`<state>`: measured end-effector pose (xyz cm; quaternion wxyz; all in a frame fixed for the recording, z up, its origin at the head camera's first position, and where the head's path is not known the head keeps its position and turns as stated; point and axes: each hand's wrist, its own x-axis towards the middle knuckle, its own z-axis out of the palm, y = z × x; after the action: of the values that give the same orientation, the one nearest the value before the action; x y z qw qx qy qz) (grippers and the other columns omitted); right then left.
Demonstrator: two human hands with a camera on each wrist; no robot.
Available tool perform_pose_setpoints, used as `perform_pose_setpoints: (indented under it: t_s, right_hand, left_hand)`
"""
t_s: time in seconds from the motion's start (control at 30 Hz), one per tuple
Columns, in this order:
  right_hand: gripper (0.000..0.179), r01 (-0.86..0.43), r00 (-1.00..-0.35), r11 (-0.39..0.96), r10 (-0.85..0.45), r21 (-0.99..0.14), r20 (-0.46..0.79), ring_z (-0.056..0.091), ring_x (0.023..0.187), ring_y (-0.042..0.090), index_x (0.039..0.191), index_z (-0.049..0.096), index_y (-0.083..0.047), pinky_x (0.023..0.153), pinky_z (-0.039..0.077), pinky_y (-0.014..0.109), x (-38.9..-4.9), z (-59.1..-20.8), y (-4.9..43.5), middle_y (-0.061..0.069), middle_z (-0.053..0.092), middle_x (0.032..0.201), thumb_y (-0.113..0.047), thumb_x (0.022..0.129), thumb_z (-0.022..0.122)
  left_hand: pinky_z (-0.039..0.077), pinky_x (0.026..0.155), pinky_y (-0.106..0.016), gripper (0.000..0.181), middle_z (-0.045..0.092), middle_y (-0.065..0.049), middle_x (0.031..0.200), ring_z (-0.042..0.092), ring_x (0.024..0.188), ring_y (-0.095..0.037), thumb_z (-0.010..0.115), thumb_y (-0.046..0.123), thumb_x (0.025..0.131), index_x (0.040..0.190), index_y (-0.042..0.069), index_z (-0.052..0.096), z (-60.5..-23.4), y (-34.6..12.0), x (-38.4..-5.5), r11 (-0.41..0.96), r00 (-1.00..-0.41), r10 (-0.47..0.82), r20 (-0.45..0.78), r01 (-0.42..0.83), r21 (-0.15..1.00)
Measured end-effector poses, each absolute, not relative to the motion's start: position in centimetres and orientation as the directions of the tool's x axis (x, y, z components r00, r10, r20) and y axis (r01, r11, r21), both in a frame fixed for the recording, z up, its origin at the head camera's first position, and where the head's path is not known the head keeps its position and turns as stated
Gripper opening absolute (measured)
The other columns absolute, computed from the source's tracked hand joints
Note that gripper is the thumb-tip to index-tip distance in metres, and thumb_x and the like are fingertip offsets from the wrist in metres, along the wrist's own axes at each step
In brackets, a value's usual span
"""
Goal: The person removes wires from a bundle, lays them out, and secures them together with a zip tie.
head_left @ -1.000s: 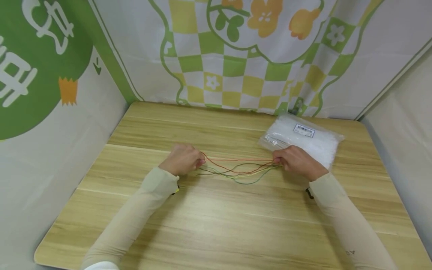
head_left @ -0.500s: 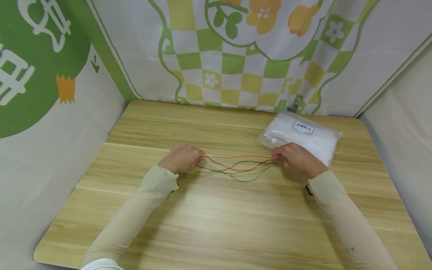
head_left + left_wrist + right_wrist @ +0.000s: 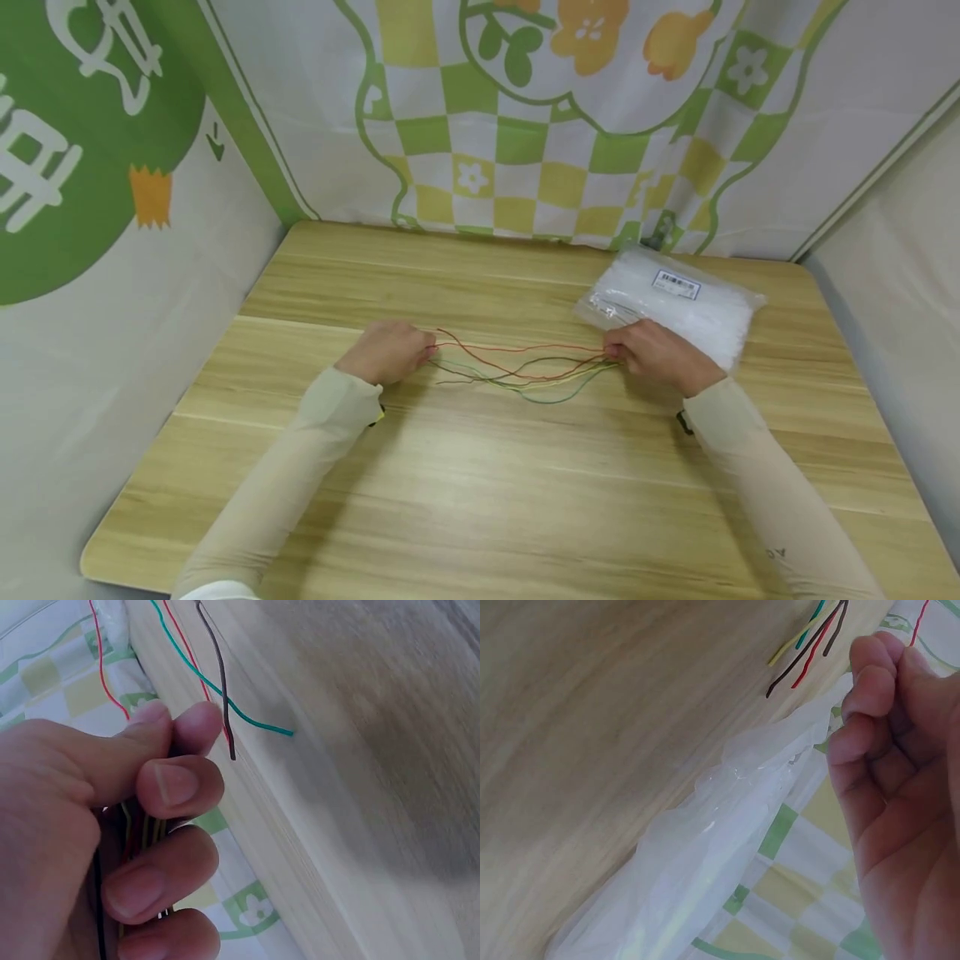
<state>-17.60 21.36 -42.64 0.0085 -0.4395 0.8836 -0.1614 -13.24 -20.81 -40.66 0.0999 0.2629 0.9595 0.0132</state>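
Note:
My left hand [image 3: 390, 350] pinches a thin red wire [image 3: 101, 669] between thumb and index finger, while its other fingers curl round a bundle of several wires [image 3: 129, 832] in the palm. Across the gap, my right hand [image 3: 663, 357] pinches the same red wire [image 3: 919, 624] at its other side, with nothing visible in the palm. Between the hands lie other loose wires: a green wire [image 3: 551, 402], a dark wire and another red one. Near the right fingertips show the free ends of a yellow wire [image 3: 787, 652] and a black wire [image 3: 791, 671].
A clear plastic bag [image 3: 720, 321] with white contents and a barcode label lies just behind my right hand. The wooden table [image 3: 487, 508] ends at a green and yellow checked curtain [image 3: 525, 175] at the back, with white fabric on both sides.
My left hand has shifted a little to the left, and a red wire end now shows free beside its fingers. The right hand and the bag stay about where they were.

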Motion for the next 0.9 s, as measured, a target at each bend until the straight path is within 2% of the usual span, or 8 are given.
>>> perform_pose_setpoints:
  t_s: [0.33, 0.63, 0.9]
  right_hand:
    - [0.027, -0.763, -0.623, 0.568, -0.773, -0.309, 0.118, 0.046, 0.063, 0.003, 0.076, 0.064, -0.013, 0.065, 0.047, 0.027, -17.2, -42.8, 21.4, -0.009, 0.054, 0.066, 0.003, 0.096, 0.07]
    - [0.02, -0.736, -0.65, 0.591, -0.753, -0.331, 0.099, 0.047, 0.063, 0.003, 0.079, 0.068, -0.013, 0.064, 0.047, 0.026, -16.8, -42.1, 21.4, -0.011, 0.056, 0.067, -0.005, 0.097, 0.073]
    - [0.019, -0.708, -0.678, 0.617, -0.729, -0.345, 0.089, 0.049, 0.065, 0.004, 0.08, 0.069, -0.014, 0.066, 0.046, 0.027, -16.7, -41.5, 21.5, -0.012, 0.057, 0.069, -0.009, 0.098, 0.074]
  left_hand:
    - [0.045, 0.057, -0.037, 0.03, 0.055, 0.003, 0.066, 0.049, 0.061, -0.015, 0.058, 0.024, 0.11, 0.081, 0.015, 0.063, -40.7, -21.6, -13.1, 0.877, -0.863, 0.481, -0.157, 0.476, 0.07]
    - [0.033, 0.054, -0.028, 0.033, 0.047, 0.004, 0.063, 0.041, 0.057, -0.012, 0.061, 0.027, 0.109, 0.077, 0.017, 0.056, -40.7, -21.1, -13.0, 0.873, -0.864, 0.484, -0.138, 0.467, 0.138]
    - [0.035, 0.057, -0.03, 0.03, 0.049, 0.003, 0.065, 0.045, 0.061, -0.013, 0.059, 0.026, 0.109, 0.08, 0.017, 0.057, -40.4, -20.1, -13.0, 0.857, -0.854, 0.509, -0.109, 0.491, 0.156]
